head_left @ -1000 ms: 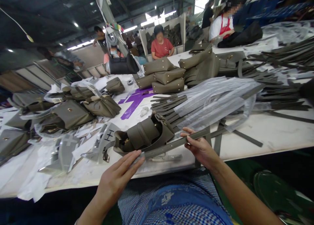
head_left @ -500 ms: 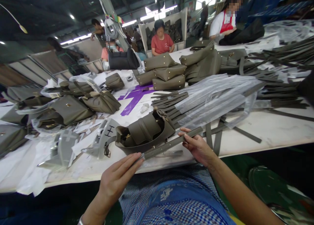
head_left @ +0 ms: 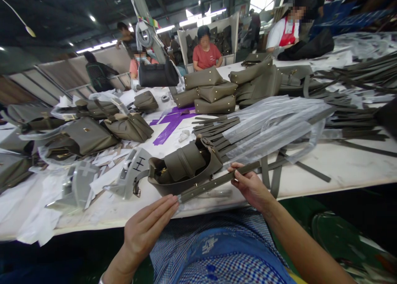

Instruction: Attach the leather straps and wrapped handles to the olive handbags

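Note:
Between my hands, over the table's front edge, stretches an olive-grey bag strap [head_left: 204,186] with a row of small holes or studs. My left hand [head_left: 151,224] grips its near end, where a bit of clear plastic wrap shows; the thumb is hidden. Further along, my right hand [head_left: 249,187] pinches the strap between thumb and fingers, and its far end sticks out beyond them. Just behind the strap an olive-grey handbag [head_left: 182,166] lies on its side, its opening showing a brass-coloured fitting. Neither hand touches the bag.
Plastic-covered straps [head_left: 273,129] lie behind my right hand. Stacked handbags [head_left: 214,91] stand at the back, more bags [head_left: 83,137] at left. Clear plastic-wrapped pieces [head_left: 127,174] and purple tape [head_left: 169,129] lie on the white table [head_left: 347,168]. Co-workers [head_left: 206,52] sit across.
Both hands keep their hold on the strap, with hardly any movement. The view has shifted slightly. In the background at left, a person has moved to the right.

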`<state>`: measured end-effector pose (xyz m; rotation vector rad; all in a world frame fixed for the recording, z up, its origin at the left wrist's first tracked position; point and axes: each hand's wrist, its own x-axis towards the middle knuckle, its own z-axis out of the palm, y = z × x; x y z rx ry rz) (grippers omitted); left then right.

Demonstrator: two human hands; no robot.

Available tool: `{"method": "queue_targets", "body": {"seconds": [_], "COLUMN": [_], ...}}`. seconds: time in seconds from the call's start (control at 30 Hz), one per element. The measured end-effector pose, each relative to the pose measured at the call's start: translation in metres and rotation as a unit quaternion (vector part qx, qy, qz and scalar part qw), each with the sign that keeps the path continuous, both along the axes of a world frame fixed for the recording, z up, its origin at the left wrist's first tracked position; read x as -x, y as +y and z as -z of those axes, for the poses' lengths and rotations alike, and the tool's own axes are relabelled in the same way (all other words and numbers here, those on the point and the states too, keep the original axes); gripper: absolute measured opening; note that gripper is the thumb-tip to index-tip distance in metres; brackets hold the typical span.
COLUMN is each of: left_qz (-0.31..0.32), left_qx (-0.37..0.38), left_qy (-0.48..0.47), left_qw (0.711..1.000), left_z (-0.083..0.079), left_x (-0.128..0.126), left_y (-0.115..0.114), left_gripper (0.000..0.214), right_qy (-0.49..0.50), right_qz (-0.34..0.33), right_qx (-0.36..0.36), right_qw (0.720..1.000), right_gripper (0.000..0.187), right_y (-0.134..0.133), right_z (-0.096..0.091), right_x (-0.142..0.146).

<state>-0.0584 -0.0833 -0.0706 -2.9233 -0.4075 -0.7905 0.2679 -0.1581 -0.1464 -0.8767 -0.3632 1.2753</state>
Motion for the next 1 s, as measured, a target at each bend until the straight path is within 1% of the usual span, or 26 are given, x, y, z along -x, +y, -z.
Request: {"method": "queue_targets", "body": {"seconds": [0.23,0.43,0.5,0.53,0.57,0.6,0.63,0.67,0.7,0.73,0.8,0.83,0.87,0.9,1.0], "left_qz": [-0.007,-0.003,-0.003,-0.011,-0.029,-0.06,-0.102,-0.148,-0.192,-0.226,-0.253,-0.252,-0.247,-0.24,-0.229], "left_qx": [-0.022,-0.019,0.002,0.026,0.062,0.114,0.179,0.256,0.339,0.421,0.557,0.603,0.637,0.66,0.696], "left_qy": [0.012,0.006,-0.009,-0.019,-0.032,-0.043,-0.049,-0.046,-0.037,-0.022,0.004,0.008,0.007,0.005,-0.01], "left_qw": [1.0,1.0,1.0,0.999,0.997,0.991,0.977,0.954,0.92,0.878,0.791,0.757,0.73,0.712,0.681], "left_z": [0.004,0.004,0.005,0.006,0.006,0.006,0.005,0.004,0.002,0.0,-0.005,-0.009,-0.012,-0.015,-0.021], "left_x": [0.003,0.006,0.006,0.006,0.004,0.003,0.0,-0.003,-0.006,-0.009,-0.015,-0.017,-0.018,-0.02,-0.021], "left_y": [0.002,0.003,0.003,0.003,0.003,0.004,0.004,0.005,0.006,0.006,0.007,0.006,0.006,0.005,0.004], "left_gripper": [0.038,0.038,0.038,0.037,0.034,0.03,0.024,0.021,0.023,0.029,0.042,0.047,0.05,0.052,0.053], "right_qy": [-0.016,-0.025,-0.019,-0.013,-0.006,0.0,0.004,0.006,0.004,0.002,-0.003,-0.005,-0.006,-0.008,-0.012], "right_qz": [0.0,0.002,0.012,0.02,0.027,0.033,0.038,0.044,0.053,0.064,0.09,0.101,0.11,0.118,0.139], "right_qx": [0.001,0.001,0.002,0.0,-0.005,-0.012,-0.019,-0.024,-0.024,-0.021,-0.005,0.005,0.015,0.024,0.047], "right_qw": [1.0,1.0,1.0,1.0,1.0,0.999,0.999,0.999,0.998,0.998,0.996,0.995,0.994,0.993,0.989], "right_gripper": [0.03,0.032,0.031,0.03,0.029,0.028,0.028,0.029,0.031,0.033,0.034,0.034,0.033,0.032,0.032], "right_y": [0.0,0.0,0.0,0.0,0.0,0.0,0.001,0.001,0.002,0.003,0.004,0.005,0.006,0.006,0.007], "right_z": [0.0,0.002,0.001,0.0,-0.001,-0.002,-0.004,-0.005,-0.006,-0.007,-0.007,-0.007,-0.006,-0.006,-0.004], "right_x": [0.002,0.002,0.0,0.0,-0.001,-0.002,-0.003,-0.003,-0.003,-0.003,-0.003,-0.003,-0.003,-0.004,-0.004]}}
